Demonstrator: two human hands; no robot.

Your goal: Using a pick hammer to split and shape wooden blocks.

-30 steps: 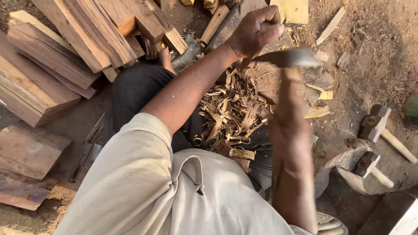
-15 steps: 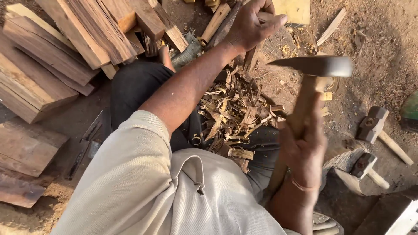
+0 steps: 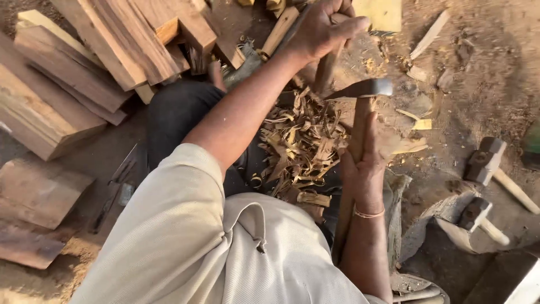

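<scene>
The person's left hand (image 3: pixel 323 28) reaches forward to the top of the view, its fingers (image 3: pixel 351 25) wrapped tightly around the upper end of a narrow wooden stick (image 3: pixel 325 70) that stands nearly upright on the ground. The right hand (image 3: pixel 365 163) sits lower and nearer the body, fingers closed around the pale wooden handle of an adze (image 3: pixel 360 93), whose dark metal blade lies crosswise just beside the stick's lower part; whether the edge touches the wood cannot be told. A thin band circles the right wrist. Between the two arms, on the bare ground, lies a thick heap of curled wood shavings (image 3: pixel 301 146), reaching up to the foot of the stick. To the left of the left forearm a stack of rough-sawn wood blocks (image 3: pixel 84 73) is piled, reddish brown on some faces and pale on others, with a further flat slab (image 3: pixel 36 194) lower down at the left edge. To the right, well apart from the hands, two hammers (image 3: pixel 486 163) with pale handles lie on the dirt, one above the other. Pale wood chips (image 3: pixel 422 124) are scattered on the ground near the blade, and a flat yellow piece (image 3: pixel 385 14) lies at the top edge just beside the left hand. The person wears a light beige shirt (image 3: pixel 185 247) and dark trousers.
</scene>
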